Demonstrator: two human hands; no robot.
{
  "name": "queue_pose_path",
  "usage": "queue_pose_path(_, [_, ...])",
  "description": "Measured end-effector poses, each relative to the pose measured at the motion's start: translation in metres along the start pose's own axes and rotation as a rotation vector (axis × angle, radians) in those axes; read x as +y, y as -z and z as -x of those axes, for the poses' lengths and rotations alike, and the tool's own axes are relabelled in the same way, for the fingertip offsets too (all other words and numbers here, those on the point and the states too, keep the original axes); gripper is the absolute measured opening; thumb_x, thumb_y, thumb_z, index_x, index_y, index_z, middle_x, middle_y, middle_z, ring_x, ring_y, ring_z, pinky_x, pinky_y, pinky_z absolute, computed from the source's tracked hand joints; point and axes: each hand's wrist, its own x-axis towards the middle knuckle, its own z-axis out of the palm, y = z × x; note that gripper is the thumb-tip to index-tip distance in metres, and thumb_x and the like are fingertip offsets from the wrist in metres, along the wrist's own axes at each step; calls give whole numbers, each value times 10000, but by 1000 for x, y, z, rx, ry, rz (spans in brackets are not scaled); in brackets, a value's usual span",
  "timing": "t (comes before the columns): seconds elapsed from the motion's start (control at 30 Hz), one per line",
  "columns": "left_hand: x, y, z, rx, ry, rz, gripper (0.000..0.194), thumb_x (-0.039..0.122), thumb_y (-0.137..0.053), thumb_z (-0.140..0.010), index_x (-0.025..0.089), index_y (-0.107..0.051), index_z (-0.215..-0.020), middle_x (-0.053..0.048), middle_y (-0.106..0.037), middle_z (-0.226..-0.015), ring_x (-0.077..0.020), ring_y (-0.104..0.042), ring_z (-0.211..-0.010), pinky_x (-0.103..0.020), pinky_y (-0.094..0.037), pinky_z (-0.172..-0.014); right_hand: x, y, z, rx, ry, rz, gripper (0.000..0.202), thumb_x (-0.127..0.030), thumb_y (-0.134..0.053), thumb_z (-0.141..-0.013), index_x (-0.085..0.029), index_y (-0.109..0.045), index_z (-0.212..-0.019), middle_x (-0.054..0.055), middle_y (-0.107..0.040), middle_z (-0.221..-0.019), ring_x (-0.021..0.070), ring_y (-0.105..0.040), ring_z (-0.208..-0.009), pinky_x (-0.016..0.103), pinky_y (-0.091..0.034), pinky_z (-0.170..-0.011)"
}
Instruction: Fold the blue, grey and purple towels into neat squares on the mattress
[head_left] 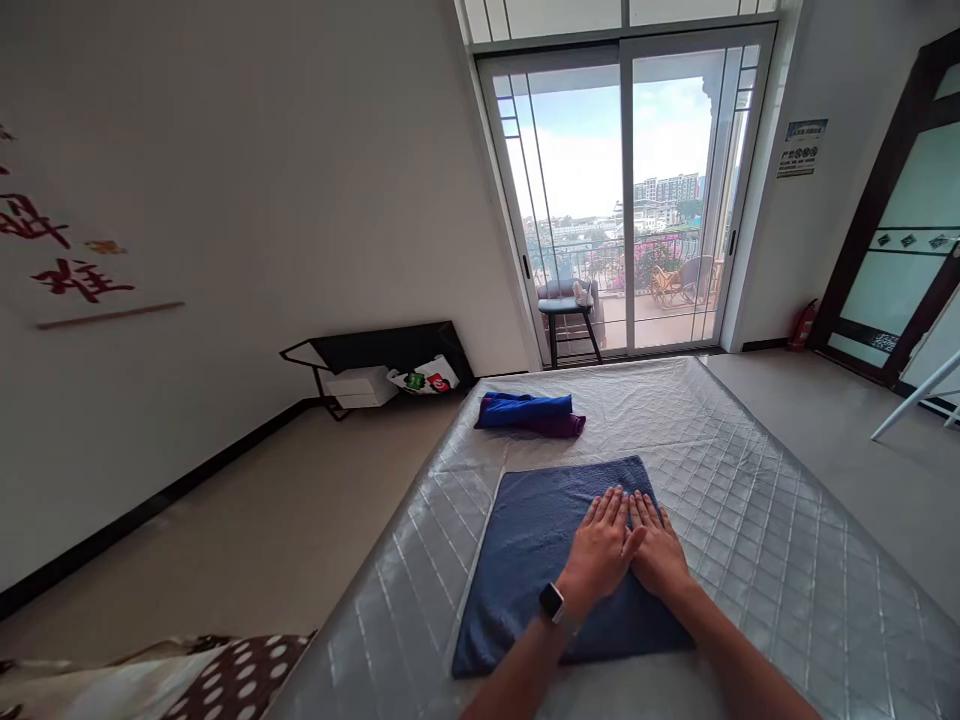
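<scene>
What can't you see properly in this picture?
All in the head view:
- Palms of the left hand and right hand: hidden, facing down on the blue cloth.
- Small print on the wall sign: too small.
- Red writing: cut off by the left edge.
- Spotted cloth: cut off by the bottom edge.

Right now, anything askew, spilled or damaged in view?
No spill or damage visible. Mildly untidy: the brown-and-white spotted cloth at lower left is rumpled, unlike the blue towel, spread mostly flat under both hands. The printed bag sits slumped beside the white box.
</scene>
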Motion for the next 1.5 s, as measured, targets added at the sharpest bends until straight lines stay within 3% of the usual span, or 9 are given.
queue_pose_path(0.1, [2, -22, -22, -36, 45, 6, 576, 427, -250, -1049, 64, -439, -1454, -193, -440, -1520, -259, -353, -1449, -473, -359, -1175, 4, -5, 1, 12, 21, -19, 589, -258, -302, -984, -131, -286, -1558, 94, -293, -1606, 224, -201, -1505, 423, -194, -1219])
queue_pose_path(0.2, [-16, -38, -11, -27, 78, 17, 584, 452, -241, -1046, 95, -424, -1470, -180, -448, -1518, -260, -355, -1448, -506, -374, -1164, 3, -7, 1, 21, 1, -55, 589, -280, -284, -994, -82, -287, -1549, 125, -272, -1606, 230, -203, -1504, 434, -188, -1223])
queue_pose_path(0.3, [-51, -40, 19, -52, 138, 4, 640, 517, -220, -1034, 104, -405, -1486, -158, -416, -1543, -255, -333, -1459, -505, -355, -1177, -1, -5, 1, 20, -23, -87, 600, -311, -265, -1004, -50, -279, -1544, 138, -252, -1607, 233, -184, -1508, 452, -178, -1225])
queue_pose_path(0.5, [-140, -29, 83, -98, 422, -35, 749, 598, -169, -1004, 85, -333, -1523, -142, -331, -1589, -263, -269, -1485, -476, -282, -1207, -1, -1, 2, -19, -46, -94, 605, -328, -258, -1005, -74, -261, -1553, 107, -220, -1614, 219, -177, -1508, 441, -167, -1229])
queue_pose_path(0.6, [-165, -33, 100, -96, 504, -30, 787, 612, -154, -994, 51, -336, -1516, -162, -334, -1583, -268, -292, -1476, -470, -301, -1200, 1, 0, 3, -28, -43, -82, 614, -364, -243, -1010, -81, -261, -1554, 100, -219, -1616, 223, -179, -1508, 450, -161, -1231])
queue_pose_path(0.87, [-161, -59, 100, 53, 492, -63, 726, 557, -214, -999, 54, -403, -1488, -170, -374, -1561, -281, -333, -1459, -493, -332, -1182, 8, 1, 0, -106, -63, 10, 636, -431, -192, -1014, -112, -234, -1563, 71, -199, -1631, 217, -163, -1510, 430, -164, -1233])
queue_pose_path(1.07, [-157, -63, 94, 98, 533, -12, 726, 582, -258, -985, 71, -459, -1461, -171, -411, -1536, -298, -385, -1431, -492, -361, -1167, 17, 5, -3, -139, -100, 49, 634, -447, -188, -1013, -144, -246, -1568, 57, -226, -1630, 203, -180, -1505, 422, -196, -1225])
queue_pose_path(1.3, [-159, -57, 95, 53, 567, 63, 743, 593, -274, -977, 58, -462, -1457, -183, -409, -1533, -314, -386, -1428, -494, -364, -1166, 21, 32, -62, -75, -41, 90, 598, -366, -172, -1030, -104, -300, -1552, 134, -274, -1610, 211, -188, -1504, 460, -212, -1208])
queue_pose_path(1.5, [-174, -59, 103, 4, 548, 112, 704, 585, -269, -984, 118, -423, -1487, -139, -402, -1546, -289, -390, -1428, -491, -378, -1159, 15, 18, -82, -51, -57, 55, 619, -395, -217, -1023, -85, -270, -1556, 122, -220, -1626, 211, -152, -1512, 443, -191, -1219])
